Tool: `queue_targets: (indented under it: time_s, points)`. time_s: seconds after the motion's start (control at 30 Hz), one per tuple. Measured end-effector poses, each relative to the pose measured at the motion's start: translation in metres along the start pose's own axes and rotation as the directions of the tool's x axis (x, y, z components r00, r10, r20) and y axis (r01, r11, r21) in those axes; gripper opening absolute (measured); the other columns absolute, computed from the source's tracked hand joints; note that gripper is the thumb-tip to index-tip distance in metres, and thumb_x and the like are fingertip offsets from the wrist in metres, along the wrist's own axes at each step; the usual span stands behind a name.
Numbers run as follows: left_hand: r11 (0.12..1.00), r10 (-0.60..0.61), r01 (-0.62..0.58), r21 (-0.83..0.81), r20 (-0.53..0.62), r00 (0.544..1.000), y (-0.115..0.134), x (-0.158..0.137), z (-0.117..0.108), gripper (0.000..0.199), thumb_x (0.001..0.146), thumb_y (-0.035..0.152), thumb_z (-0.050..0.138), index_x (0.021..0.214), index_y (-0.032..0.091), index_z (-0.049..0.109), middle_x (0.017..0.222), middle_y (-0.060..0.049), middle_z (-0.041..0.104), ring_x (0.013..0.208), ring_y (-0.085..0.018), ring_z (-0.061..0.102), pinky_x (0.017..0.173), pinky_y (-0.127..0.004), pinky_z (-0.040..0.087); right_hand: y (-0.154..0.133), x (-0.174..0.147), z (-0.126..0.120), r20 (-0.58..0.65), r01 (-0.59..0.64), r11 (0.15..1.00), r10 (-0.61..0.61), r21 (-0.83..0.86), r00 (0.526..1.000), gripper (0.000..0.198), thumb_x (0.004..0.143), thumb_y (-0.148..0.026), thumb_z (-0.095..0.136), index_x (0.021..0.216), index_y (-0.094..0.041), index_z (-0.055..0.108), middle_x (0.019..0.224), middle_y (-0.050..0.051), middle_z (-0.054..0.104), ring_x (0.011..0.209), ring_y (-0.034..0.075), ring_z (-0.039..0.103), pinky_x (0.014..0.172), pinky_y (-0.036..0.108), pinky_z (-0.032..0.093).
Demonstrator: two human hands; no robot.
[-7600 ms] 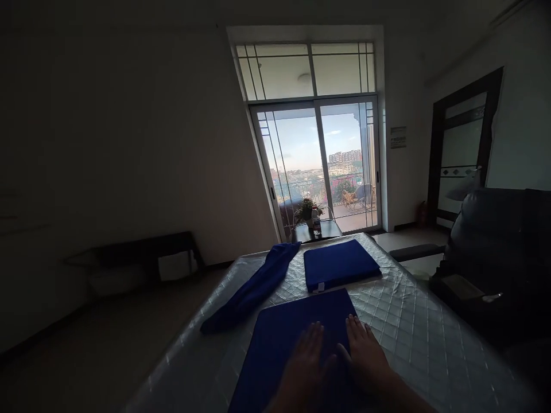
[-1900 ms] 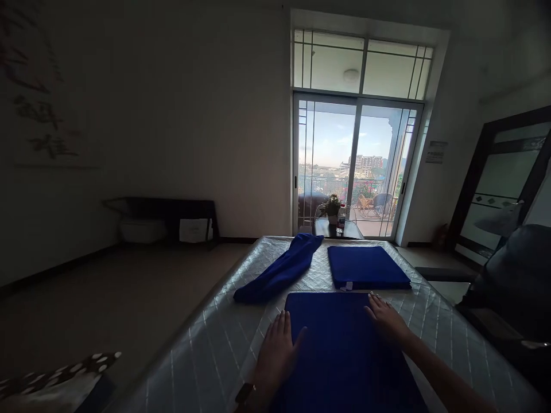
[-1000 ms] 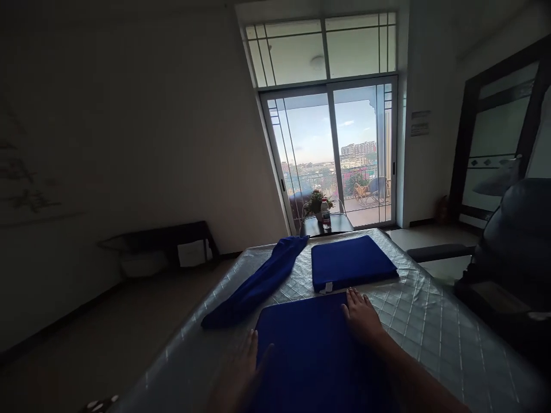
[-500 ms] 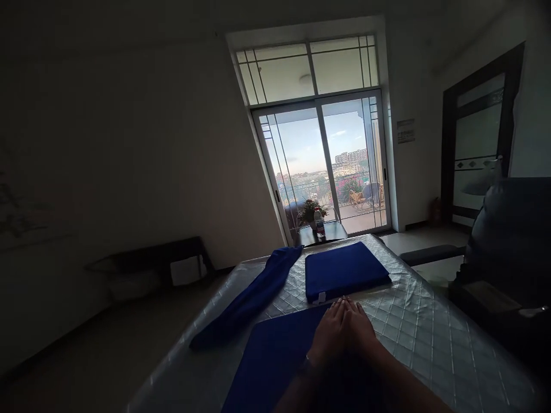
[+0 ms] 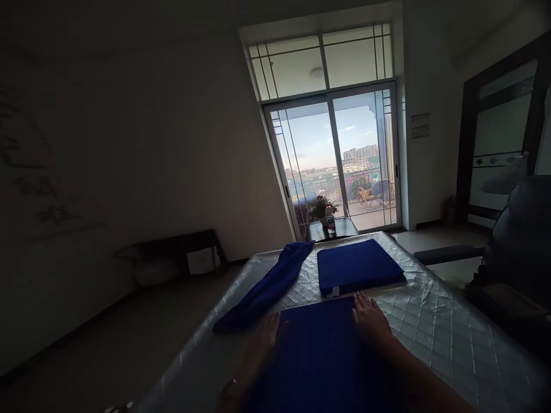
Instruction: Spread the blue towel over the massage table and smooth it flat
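While left hand and right hand lie with fingers extended, gripping nothing, at opposite edges of near blue cloth, cloth lies flat, apparently folded, just on near side of tagged bundle. Left hand blurred; pressure cannot be told. Cloth likely light, soft, floppy, not fragile; layers may slide. Best hold: both side edges, fingers under bottom layer.

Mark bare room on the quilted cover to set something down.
Widest: the quilted cover right of the right hand, out to the edge. Smaller: between the bunched blue cloth and far folded cloth. Crowded: the near blue cloth, left hand at its left edge, right hand at its far corner.
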State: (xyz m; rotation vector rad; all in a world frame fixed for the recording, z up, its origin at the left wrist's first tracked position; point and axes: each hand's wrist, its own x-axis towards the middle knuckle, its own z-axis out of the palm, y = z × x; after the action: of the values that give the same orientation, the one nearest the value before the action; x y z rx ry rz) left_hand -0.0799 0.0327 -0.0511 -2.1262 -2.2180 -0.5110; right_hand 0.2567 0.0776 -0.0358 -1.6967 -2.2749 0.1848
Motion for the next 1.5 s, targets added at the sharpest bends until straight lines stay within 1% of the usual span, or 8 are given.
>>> queue_targets:
  time_s: [0.1,0.2,0.4,0.77,0.93,1.07,1.37,1.5]
  points:
    - [0.999,-0.035,0.036,-0.005,0.105,0.994,0.004,-0.002,-0.003,0.065,0.099,0.049,0.028,0.152,0.011,0.036,0.162,-0.012,0.032,0.151,-0.026,0.026,0.123,-0.041,0.022,0.001,0.002,0.004,-0.001,-0.004,1.000,0.004,-0.020,1.000,0.063,0.098,-0.032,0.018,0.154,-0.005,0.031,0.162,0.013,0.031,0.151,0.021,0.022,0.124,0.040,0.013]
    - [0.999,-0.036,0.039,-0.020,0.122,0.992,0.011,-0.005,-0.008,0.074,0.099,0.056,0.021,0.154,0.008,0.029,0.164,-0.012,0.025,0.153,-0.024,0.020,0.125,-0.041,0.017,0.002,0.003,0.006,0.004,-0.006,1.000,0.006,-0.030,1.000,0.062,0.098,-0.030,0.019,0.154,-0.006,0.031,0.162,0.012,0.030,0.152,0.020,0.021,0.124,0.038,0.012]
    - [0.998,-0.045,0.048,-0.027,0.096,0.994,0.013,-0.011,-0.014,0.081,0.096,0.065,0.017,0.154,0.009,0.030,0.163,-0.011,0.028,0.152,-0.025,0.022,0.125,-0.044,0.021,0.000,-0.002,0.001,0.022,0.010,0.999,-0.009,-0.048,1.000,0.061,0.099,-0.030,0.017,0.154,-0.006,0.029,0.163,0.012,0.027,0.152,0.018,0.019,0.124,0.035,0.011]
    - [0.999,-0.040,0.040,0.002,0.086,0.995,0.016,-0.012,-0.017,0.082,0.096,0.064,0.015,0.152,0.007,0.034,0.162,-0.014,0.030,0.152,-0.026,0.024,0.125,-0.040,0.020,-0.018,-0.021,-0.021,0.029,0.051,0.989,-0.047,-0.139,0.998,0.061,0.099,-0.029,0.018,0.152,-0.002,0.033,0.161,0.016,0.030,0.151,0.023,0.023,0.124,0.040,0.015]
    - [0.999,-0.034,0.034,-0.007,0.060,0.998,0.018,-0.016,-0.021,0.081,0.096,0.063,0.017,0.151,0.007,0.035,0.161,-0.015,0.032,0.151,-0.026,0.025,0.125,-0.040,0.020,-0.024,-0.061,-0.021,0.075,-0.011,0.996,0.018,-0.085,0.997,0.063,0.099,-0.039,0.021,0.154,-0.010,0.030,0.163,0.010,0.025,0.152,0.019,0.016,0.124,0.038,0.016]
    - [1.000,-0.029,0.030,-0.008,0.059,0.998,0.021,-0.018,-0.025,0.080,0.097,0.062,0.020,0.151,0.005,0.036,0.161,-0.016,0.033,0.151,-0.026,0.027,0.124,-0.040,0.021,-0.027,-0.086,-0.020,0.105,-0.064,0.997,0.068,-0.044,0.992,0.068,0.099,-0.046,0.021,0.156,-0.010,0.025,0.164,0.009,0.020,0.152,0.019,0.013,0.125,0.039,0.016]
    - [0.998,-0.056,0.055,0.013,0.117,0.991,0.019,-0.015,-0.025,0.072,0.100,0.056,0.018,0.153,0.010,0.032,0.163,-0.009,0.028,0.151,-0.022,0.024,0.122,-0.037,0.021,-0.028,-0.091,-0.026,0.117,-0.076,0.997,0.072,0.031,0.990,0.067,0.100,-0.045,0.018,0.157,-0.009,0.020,0.165,0.009,0.016,0.153,0.020,0.010,0.125,0.042,0.012]
    - [0.995,-0.071,0.061,0.077,0.131,0.989,0.030,-0.007,-0.031,0.068,0.101,0.049,0.022,0.149,0.004,0.038,0.159,-0.016,0.034,0.150,-0.027,0.028,0.123,-0.043,0.021,-0.025,-0.092,-0.022,0.084,-0.076,0.995,0.070,0.070,0.994,0.068,0.099,-0.046,0.021,0.157,-0.010,0.022,0.165,0.008,0.018,0.153,0.022,0.012,0.125,0.042,0.013]
